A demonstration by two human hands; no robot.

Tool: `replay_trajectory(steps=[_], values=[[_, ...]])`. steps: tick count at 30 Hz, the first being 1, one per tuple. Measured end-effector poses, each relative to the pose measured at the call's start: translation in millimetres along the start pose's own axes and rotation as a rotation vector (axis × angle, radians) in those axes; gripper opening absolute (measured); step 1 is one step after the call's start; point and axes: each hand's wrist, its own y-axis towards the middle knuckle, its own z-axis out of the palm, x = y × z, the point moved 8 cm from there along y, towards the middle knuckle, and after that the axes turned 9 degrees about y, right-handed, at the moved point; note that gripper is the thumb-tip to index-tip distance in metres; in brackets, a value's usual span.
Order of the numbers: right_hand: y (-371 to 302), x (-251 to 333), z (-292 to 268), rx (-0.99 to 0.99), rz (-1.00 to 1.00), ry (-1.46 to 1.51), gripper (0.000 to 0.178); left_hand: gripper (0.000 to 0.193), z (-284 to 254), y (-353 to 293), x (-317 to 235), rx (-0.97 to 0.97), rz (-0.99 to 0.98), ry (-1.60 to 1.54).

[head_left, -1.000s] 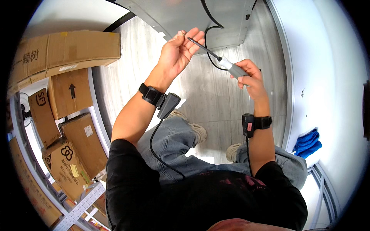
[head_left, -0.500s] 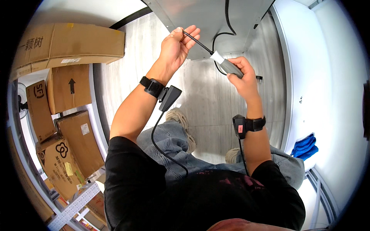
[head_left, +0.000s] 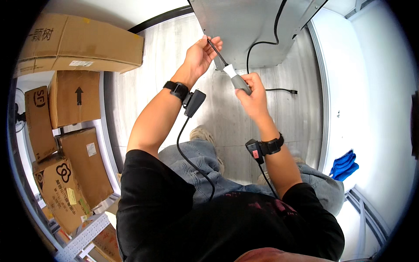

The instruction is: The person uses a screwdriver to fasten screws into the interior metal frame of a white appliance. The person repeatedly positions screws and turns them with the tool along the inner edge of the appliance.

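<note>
My right hand [head_left: 253, 97] is wrapped around the grey and white handle of a screwdriver [head_left: 239, 82]. Its dark shaft points up and to the left, toward the lower left edge of a grey metal cabinet [head_left: 235, 35]. At the tip, the thumb and fingers of my left hand [head_left: 200, 57] close around the shaft's end, with the other fingers partly curled. Whether a small screw sits between those fingertips is too small to tell. Both hands are just in front of the cabinet panel.
A black power cord [head_left: 276, 30] hangs down the cabinet, its plug [head_left: 293, 92] on the grey wood-look floor [head_left: 231, 113]. Cardboard boxes [head_left: 78, 100] fill a metal rack on the left. A blue cloth [head_left: 345, 166] lies by the white wall at right.
My right hand and the screwdriver have moved left, and the shaft stands steeper. My left fingers have curled in more around the tip. The cabinet appears farther right in view.
</note>
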Motion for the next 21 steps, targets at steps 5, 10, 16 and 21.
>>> replay_trajectory(steps=[5,10,16,21], values=[[-2,-6,13,-0.080,0.042,0.044,0.030,0.021,4,22,4,0.031,0.019,0.085],[6,-11,33,-0.096,0.033,0.004,0.031,0.019,-11,49,4,0.103,0.040,0.065],[10,-14,47,-0.106,0.048,0.098,0.031,0.023,-14,63,2,0.076,0.067,0.067],[12,-17,57,-0.087,0.158,0.127,0.035,0.022,-14,65,3,0.121,0.062,-0.010]])
